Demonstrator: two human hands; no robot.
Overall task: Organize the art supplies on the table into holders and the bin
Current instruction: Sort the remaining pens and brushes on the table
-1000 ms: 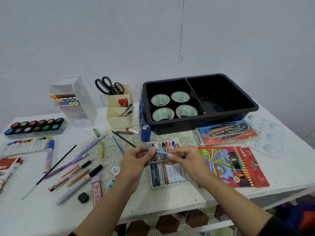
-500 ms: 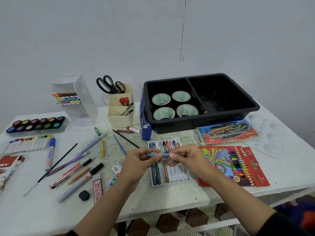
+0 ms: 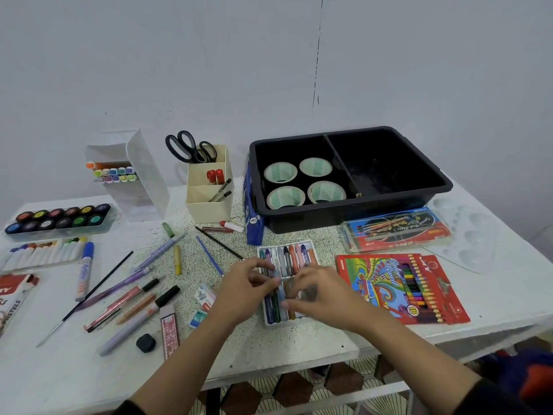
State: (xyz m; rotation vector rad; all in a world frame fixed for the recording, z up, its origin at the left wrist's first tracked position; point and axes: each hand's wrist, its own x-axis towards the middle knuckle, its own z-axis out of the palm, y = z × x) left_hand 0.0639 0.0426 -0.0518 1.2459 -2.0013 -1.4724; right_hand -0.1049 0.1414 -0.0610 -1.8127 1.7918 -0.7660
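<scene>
Between both hands, the crayon (image 3: 280, 290), held crosswise above the tray (image 3: 287, 244) a second ago, now lies lengthwise, lowered among the other sticks; I judge it nearly housed. The left hand (image 3: 248, 287) pinches its far end, the right hand (image 3: 318, 293) its near end. Beyond them, the bin (image 3: 443, 187) holds four tape rolls (image 3: 280, 172) in its left half. The holder (image 3: 209, 208) keeps pens (image 3: 220, 190) and scissors (image 3: 191, 148).

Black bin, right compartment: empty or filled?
Essentially empty: the black bin's right compartment shows bare dark floor, with only a small pale scrap by the divider. All four tape rolls sit in the left compartment.
</scene>
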